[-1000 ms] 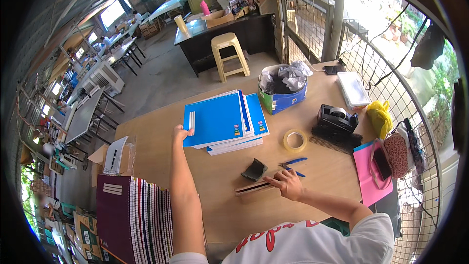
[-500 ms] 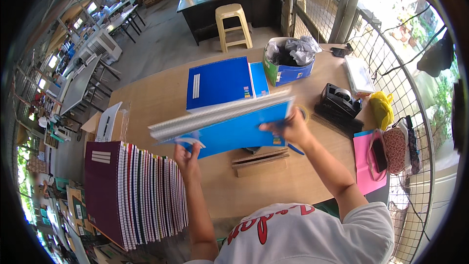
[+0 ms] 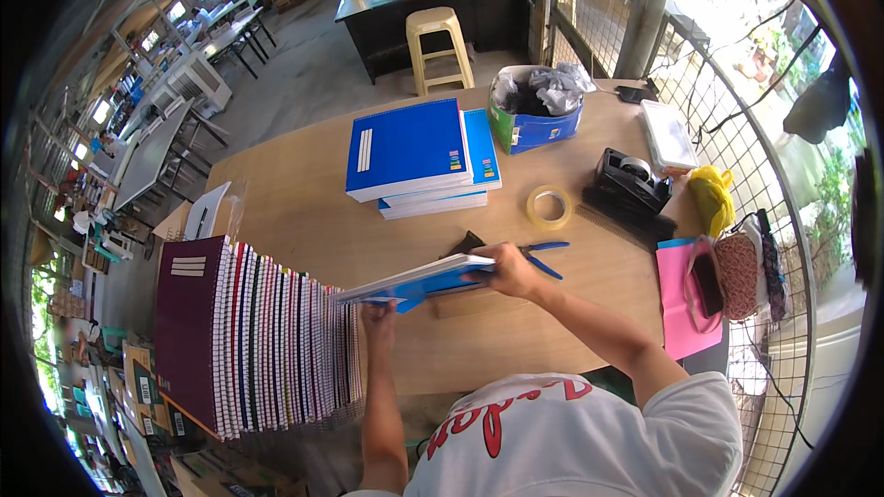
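Both hands grip a thin set of blue-covered notebooks [image 3: 431, 282], tilted edge-on above the table. At its left end my left hand [image 3: 378, 320] closes on the lower edge, its fingers partly hidden. My right hand [image 3: 509, 271] clasps the other end, thumb and fingers wrapped round it. Below the notebooks, partly covered by them, lies a brown cardboard block [image 3: 460, 304]. Close to my right hand are blue-handled pliers [image 3: 543, 260]. Left of my left hand stands a tall stack of spiral notebooks [image 3: 276, 340] with a maroon cover [image 3: 187, 331] on its outer face.
Blue notebooks [image 3: 405, 147] are piled on the table [image 3: 285, 189]. A roll of clear tape [image 3: 549, 208], a black tape dispenser [image 3: 635, 180] and a box with plastic bags [image 3: 539, 120] lie to the right. A pink folder [image 3: 683, 308] and yellow bag [image 3: 711, 201] sit by the mesh fence.
The blue notebooks have come down and toward me, turning from a face-on tilt to edge-on. Both hands still hold them. The tape roll and pliers are now uncovered.
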{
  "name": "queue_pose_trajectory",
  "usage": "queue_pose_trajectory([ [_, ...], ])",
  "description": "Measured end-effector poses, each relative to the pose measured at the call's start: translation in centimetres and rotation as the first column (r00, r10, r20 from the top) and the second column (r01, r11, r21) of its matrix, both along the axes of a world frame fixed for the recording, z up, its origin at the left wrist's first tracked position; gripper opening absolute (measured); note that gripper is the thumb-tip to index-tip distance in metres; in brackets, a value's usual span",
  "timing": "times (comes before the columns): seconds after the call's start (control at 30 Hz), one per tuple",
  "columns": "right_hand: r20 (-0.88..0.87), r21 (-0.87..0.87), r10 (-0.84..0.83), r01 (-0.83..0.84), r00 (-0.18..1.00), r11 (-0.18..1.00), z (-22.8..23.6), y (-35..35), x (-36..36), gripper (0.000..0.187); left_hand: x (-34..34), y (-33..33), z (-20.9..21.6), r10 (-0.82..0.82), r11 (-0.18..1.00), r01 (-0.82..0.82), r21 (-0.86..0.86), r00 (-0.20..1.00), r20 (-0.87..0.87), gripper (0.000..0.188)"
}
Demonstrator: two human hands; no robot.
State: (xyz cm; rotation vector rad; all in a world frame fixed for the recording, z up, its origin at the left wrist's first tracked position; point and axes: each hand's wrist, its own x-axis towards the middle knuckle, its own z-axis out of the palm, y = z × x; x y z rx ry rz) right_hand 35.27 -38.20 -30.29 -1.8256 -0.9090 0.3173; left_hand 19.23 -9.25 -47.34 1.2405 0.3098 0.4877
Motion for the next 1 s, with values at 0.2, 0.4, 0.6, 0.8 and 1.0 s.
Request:
queue_pose_trajectory([
  [0.2, -0.285, 0.282, 0.046, 0.038, 0.958, 0.959, -10.6, -8.5, 1.2, 0.035, 1.1, -6.3, -2.1, -0.223, 0.933, 0.290, 0.214, 0.931, -0.288, 0.092],
  [0.4, -0.360, 0.075, -0.129, 0.166, 0.924, 0.983, -13.8, -10.4, -3.1, 0.049, 1.7, -21.0, 18.5, 0.168, 0.250, -0.283, 0.926, 0.955, 0.246, 0.083],
  [0.6, -0.341, -0.008, -0.283, 0.298, 0.896, 0.954, -11.6, -17.6, 5.3, 0.037, 6.4, -23.9, 17.7, -0.084, -0.038, -0.054, 0.998, 0.995, 0.050, 0.044],
  [0.8, 0.728, -0.345, -0.393, 0.795, 0.562, 0.498, -13.9, -21.5, 9.6, 0.020, 8.0, -25.9, 19.0, -0.045, 0.034, -0.063, 0.997, 0.997, 0.064, 0.029],
  [1.0, 0.511, -0.001, -0.496, 0.578, 0.702, 0.816, -10.5, -22.9, 9.0, 0.006, 8.6, -26.9, 18.0, -0.032, 0.042, -0.045, 0.998, 0.998, 0.046, 0.031],
])
